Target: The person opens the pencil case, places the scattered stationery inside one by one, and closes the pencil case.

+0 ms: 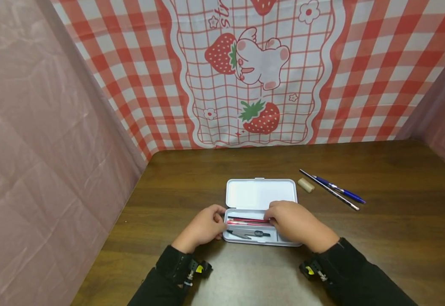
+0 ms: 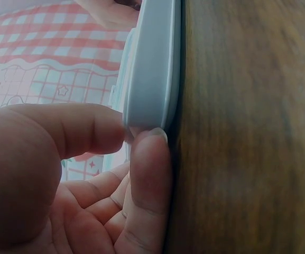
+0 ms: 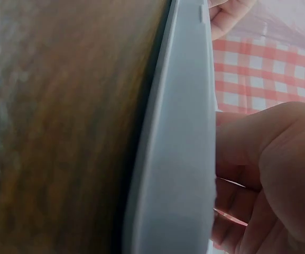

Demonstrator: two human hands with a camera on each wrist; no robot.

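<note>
A white pencil case [image 1: 289,243] lies with its lid [image 1: 260,193] raised behind it. My left hand [image 1: 205,225] holds the case's left end; in the left wrist view the thumb [image 2: 151,174] presses on the end wall and the index finger reaches the rim. Over the right part of the case is my right hand [image 1: 297,221], fingers curled down inside at the end of a red pencil [image 1: 249,219]; its fingertips are partly hidden. Another thin reddish stick [image 1: 241,223] lies alongside. In the front compartment rests a grey drawing compass [image 1: 258,233].
Right of the lid, a beige eraser [image 1: 306,185] lies on the brown wooden table [image 1: 169,187]. Beyond it a dark patterned pencil [image 1: 335,193] and a blue pen [image 1: 345,192] cross each other. A red checked cloth [image 1: 150,63] hangs at the table's back edge.
</note>
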